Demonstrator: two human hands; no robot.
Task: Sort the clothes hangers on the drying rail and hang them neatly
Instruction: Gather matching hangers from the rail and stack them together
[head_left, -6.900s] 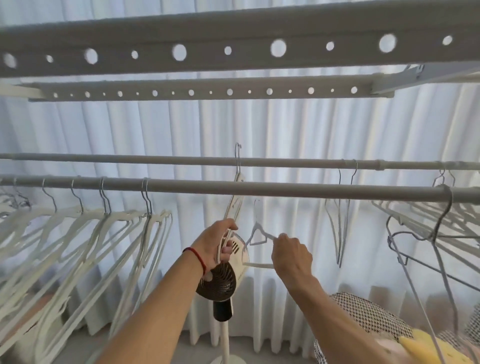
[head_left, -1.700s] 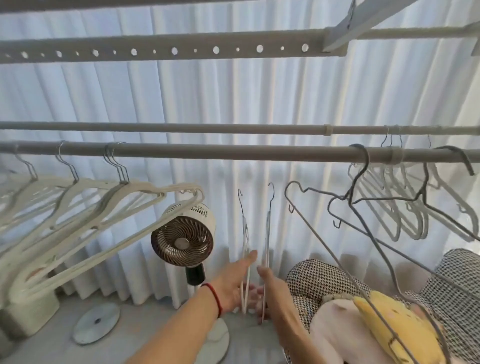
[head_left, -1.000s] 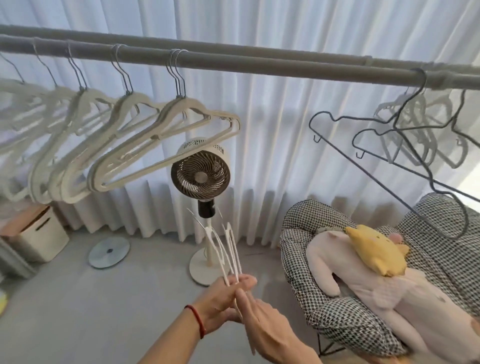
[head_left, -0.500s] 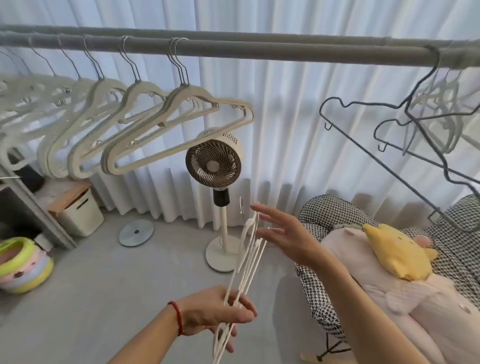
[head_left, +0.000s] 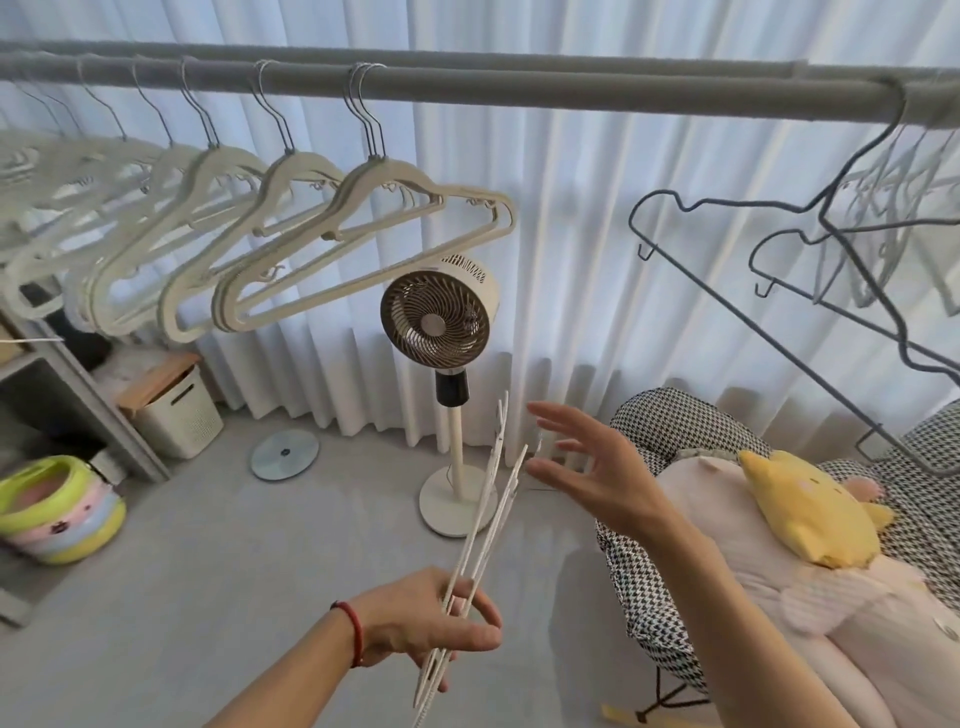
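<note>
left hand (head_left: 431, 618): grasping white hangers (head_left: 485, 525), long axis tilted up, far-right | right hand (head_left: 597, 475): released, fingers spread, beside their tops

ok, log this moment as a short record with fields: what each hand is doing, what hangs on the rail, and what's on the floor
left hand: left hand grips a bunch of thin white hangers, tilted up to the right
right hand: right hand open, fingers spread, beside the tops of that bunch, holding nothing
rail: rail carries cream hangers grouped on the left, dark wire hangers on the right, a bare stretch between
floor: standing fan by the curtain, lidded bin at left
chair: checked chair with plush toys
</note>
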